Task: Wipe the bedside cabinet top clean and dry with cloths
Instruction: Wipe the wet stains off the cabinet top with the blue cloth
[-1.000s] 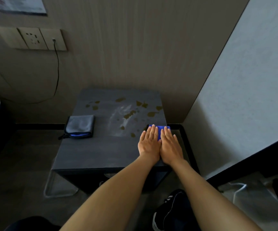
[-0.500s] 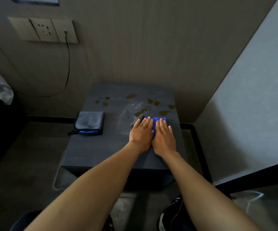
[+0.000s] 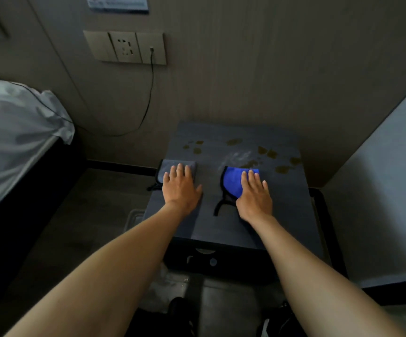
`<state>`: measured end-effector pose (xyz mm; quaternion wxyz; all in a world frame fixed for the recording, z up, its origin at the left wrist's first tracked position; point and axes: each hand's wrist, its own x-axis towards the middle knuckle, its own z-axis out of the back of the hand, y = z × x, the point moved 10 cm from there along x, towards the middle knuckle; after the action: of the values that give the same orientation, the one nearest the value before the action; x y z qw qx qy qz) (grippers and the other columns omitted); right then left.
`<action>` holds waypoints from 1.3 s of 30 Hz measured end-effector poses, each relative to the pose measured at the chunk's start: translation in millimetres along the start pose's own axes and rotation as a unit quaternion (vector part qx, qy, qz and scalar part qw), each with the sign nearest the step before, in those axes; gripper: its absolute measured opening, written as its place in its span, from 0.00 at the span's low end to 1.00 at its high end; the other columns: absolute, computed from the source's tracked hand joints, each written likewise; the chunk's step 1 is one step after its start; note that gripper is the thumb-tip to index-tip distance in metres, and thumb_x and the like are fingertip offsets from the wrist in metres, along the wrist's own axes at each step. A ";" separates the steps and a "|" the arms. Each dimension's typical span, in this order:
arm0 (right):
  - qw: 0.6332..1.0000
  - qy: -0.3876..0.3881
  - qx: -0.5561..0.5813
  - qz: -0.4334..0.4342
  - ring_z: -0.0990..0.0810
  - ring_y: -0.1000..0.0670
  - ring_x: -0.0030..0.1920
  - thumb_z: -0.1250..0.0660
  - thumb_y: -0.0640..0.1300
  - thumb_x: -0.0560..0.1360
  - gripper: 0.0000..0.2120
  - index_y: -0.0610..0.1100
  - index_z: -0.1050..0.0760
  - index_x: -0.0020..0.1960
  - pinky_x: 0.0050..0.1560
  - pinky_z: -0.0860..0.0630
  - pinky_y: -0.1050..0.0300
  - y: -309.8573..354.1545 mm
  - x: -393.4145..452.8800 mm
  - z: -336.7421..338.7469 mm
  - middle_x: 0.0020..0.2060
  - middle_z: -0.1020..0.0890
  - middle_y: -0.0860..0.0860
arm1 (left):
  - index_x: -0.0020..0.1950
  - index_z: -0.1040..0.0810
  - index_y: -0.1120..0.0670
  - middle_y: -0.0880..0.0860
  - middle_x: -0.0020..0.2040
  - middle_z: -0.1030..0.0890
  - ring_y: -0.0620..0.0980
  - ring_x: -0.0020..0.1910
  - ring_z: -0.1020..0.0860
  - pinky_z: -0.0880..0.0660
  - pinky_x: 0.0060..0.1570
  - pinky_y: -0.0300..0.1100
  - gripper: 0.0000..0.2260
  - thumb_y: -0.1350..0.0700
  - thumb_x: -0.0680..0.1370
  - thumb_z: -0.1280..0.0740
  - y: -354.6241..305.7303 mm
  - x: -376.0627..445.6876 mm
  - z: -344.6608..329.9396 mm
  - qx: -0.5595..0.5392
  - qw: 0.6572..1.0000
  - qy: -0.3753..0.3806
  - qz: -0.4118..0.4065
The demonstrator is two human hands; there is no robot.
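Head view, read from the left: a bed [image 3: 14, 142] with rumpled pale bedding fills the left edge, its dark base running down toward the floor. On the wall behind it sits a beige socket panel [image 3: 126, 47], and a thin black cable [image 3: 148, 93] drops from its right-hand outlet and loops toward the bed.

Right of the bed stands the dark grey bedside cabinet, whose top serves as the table [image 3: 282, 203]. At its left edge lies a folded grey cloth [image 3: 166, 167], partly overhanging that edge. The left hand [image 3: 181, 188] rests flat on it, fingers [image 3: 180, 170] spread and extended, palm down, gripping nothing.

Near the middle of the table, a blue cloth [image 3: 232, 182] with black trim lies bunched, a black loop trailing toward the front edge. The right hand [image 3: 255, 195] presses flat on its right part, fingers [image 3: 251, 177] straight and close together, not curled around it.

Beyond both hands, brownish spots [image 3: 267, 153] are scattered across the far half of the table, with a pale smear [image 3: 237, 156] just behind the blue cloth. A light grey wall [image 3: 379, 178] closes the right side.
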<state>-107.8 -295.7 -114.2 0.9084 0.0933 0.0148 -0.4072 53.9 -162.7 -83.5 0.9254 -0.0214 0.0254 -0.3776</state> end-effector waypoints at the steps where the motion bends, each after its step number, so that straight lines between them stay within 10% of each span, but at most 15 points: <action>1: 1.000 0.002 0.002 0.003 0.59 0.47 0.80 0.43 0.42 0.79 0.36 0.42 0.58 0.81 0.79 0.59 0.48 6.8 1.2 -1.0 0.81 0.56 0.45 | 0.77 0.40 0.55 0.57 0.78 0.40 0.58 0.77 0.43 0.43 0.74 0.54 0.31 0.39 0.79 0.41 6.5 -1.1 -1.3 -0.010 1.000 0.003 0.003; 8: 1.000 0.000 0.003 0.023 0.60 0.46 0.80 0.43 0.43 0.79 0.36 0.42 0.58 0.81 0.79 0.59 0.47 50.0 6.7 -7.2 0.81 0.57 0.44 | 0.64 0.29 0.58 0.57 0.61 0.23 0.59 0.60 0.24 0.25 0.49 0.50 0.12 0.63 0.80 0.41 19.8 -4.9 23.6 -0.054 0.998 -0.028 -0.013; 12: 0.999 0.002 0.004 0.032 0.60 0.46 0.80 0.41 0.45 0.80 0.37 0.42 0.59 0.81 0.79 0.59 0.47 80.0 9.5 -10.0 0.80 0.57 0.44 | 0.64 0.29 0.54 0.58 0.55 0.19 0.63 0.50 0.20 0.28 0.42 0.51 0.11 0.58 0.82 0.43 46.9 -1.1 44.1 -0.168 0.982 -0.088 0.008; 39: 0.999 -0.004 -0.012 0.048 0.63 0.45 0.80 0.56 0.59 0.83 0.34 0.42 0.63 0.80 0.76 0.65 0.46 217.9 49.4 -40.6 0.80 0.60 0.43 | 0.55 0.26 0.56 0.56 0.47 0.19 0.57 0.46 0.20 0.25 0.40 0.50 0.07 0.57 0.81 0.41 123.4 12.6 66.4 -0.316 0.928 -0.165 0.107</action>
<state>89.0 -182.9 -124.8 0.9279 0.0815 0.0118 -0.3636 153.2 -82.1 -24.9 0.8968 -0.3718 -0.0080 -0.2399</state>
